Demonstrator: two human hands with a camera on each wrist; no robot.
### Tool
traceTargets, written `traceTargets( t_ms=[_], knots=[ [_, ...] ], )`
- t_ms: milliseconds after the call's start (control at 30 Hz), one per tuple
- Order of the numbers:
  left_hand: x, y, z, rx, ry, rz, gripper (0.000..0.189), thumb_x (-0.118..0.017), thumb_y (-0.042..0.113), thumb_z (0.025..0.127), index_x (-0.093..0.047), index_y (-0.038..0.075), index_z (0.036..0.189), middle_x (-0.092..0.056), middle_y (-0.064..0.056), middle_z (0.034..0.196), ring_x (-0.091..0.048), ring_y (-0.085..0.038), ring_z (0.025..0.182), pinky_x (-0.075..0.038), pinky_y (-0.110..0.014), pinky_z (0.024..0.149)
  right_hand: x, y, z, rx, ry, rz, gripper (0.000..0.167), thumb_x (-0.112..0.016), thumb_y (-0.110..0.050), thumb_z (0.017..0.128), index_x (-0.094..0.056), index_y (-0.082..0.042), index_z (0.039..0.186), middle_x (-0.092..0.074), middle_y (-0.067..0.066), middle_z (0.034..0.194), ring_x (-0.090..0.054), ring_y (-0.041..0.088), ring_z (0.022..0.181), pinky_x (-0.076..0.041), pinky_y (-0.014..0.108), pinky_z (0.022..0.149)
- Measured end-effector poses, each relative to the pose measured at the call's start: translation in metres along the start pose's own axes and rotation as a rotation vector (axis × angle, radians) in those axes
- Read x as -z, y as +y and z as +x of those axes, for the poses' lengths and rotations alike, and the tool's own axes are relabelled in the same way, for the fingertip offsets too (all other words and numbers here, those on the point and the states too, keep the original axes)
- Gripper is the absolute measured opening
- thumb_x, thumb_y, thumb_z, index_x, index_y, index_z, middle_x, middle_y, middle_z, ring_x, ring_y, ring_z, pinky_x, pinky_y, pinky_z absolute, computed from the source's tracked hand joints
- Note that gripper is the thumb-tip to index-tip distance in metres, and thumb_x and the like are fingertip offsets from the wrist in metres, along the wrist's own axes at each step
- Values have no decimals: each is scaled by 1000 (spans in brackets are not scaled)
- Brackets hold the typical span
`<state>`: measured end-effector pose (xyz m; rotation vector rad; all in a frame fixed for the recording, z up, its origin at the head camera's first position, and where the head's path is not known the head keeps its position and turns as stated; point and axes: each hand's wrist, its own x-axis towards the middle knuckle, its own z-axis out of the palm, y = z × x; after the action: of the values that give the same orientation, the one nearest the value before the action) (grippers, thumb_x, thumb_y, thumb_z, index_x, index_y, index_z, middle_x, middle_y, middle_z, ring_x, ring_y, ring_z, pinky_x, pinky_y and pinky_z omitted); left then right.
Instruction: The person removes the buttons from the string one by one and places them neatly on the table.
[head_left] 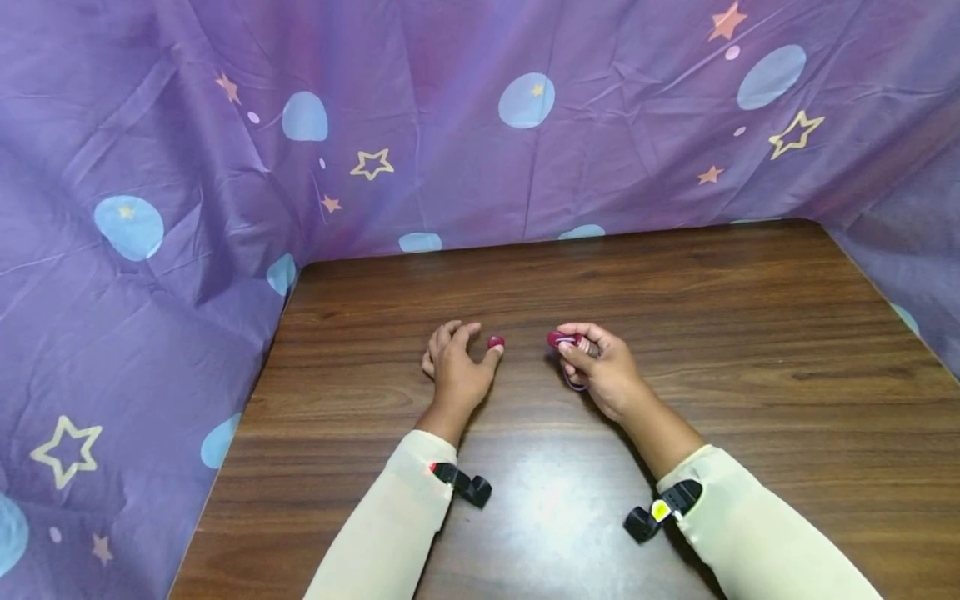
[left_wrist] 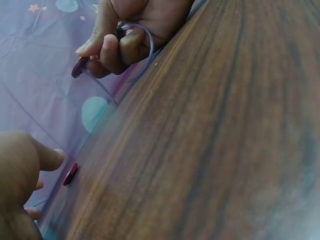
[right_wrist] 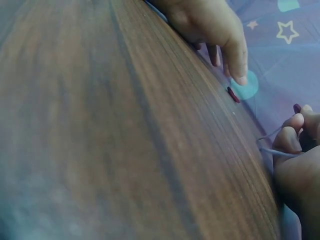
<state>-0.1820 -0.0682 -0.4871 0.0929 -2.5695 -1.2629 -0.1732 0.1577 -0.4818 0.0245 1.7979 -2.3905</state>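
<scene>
A small, glossy dark red disc point(head_left: 496, 342) lies on the wooden table, close to the left thumb. My left hand point(head_left: 457, 367) is spread over the tabletop with its fingers apart. In the left wrist view a slight gap shows between the thumb tip and that disc point(left_wrist: 71, 174). My right hand point(head_left: 606, 375) pinches a second dark red disc point(head_left: 564, 339) between thumb and fingers, above the table. A thin grey cord point(left_wrist: 151, 42) loops out from under the right hand's fingers. Part of the cord and a small dark piece point(left_wrist: 120, 32) are half hidden in the curled fingers.
Brown wood-grain table point(head_left: 360, 317) extends around both hands. Purple cloth point(head_left: 450, 125) printed with stars and blue spots hangs behind it and along its sides. Black straps with small devices point(head_left: 467, 485) sit on both cream sleeves.
</scene>
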Motion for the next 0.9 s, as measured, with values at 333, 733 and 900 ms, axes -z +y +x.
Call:
traceTargets(
  t_ms=[333,733,900],
  knots=[
    [1,0,-1,-7,-10,-17,51,-89,29,90,-73,10,134,-55,-17,156,-38,-40,155,-16,-73,122,0,-1,0,-7,17,-15,24,-64,5,105,-69,-14,118,-67,-8,82,-56,4,61,-43,15,52],
    [1,-1,-1,-87,16,-67,51,-89,27,89,-72,9,134,-54,-19,156,-33,-41,156,-20,-71,120,0,-2,-1,-22,13,-45,28,-66,6,103,-71,-15,120,-67,-9,82,-57,4,61,-43,16,52],
    [-1,-3,0,-220,3,-132,53,-91,23,87,-71,6,134,-56,-22,153,-40,-42,151,-29,-68,120,-1,-1,0,-23,8,-47,30,-67,5,103,-73,-21,117,-67,-9,82,-57,4,61,-43,16,51]
  ],
)
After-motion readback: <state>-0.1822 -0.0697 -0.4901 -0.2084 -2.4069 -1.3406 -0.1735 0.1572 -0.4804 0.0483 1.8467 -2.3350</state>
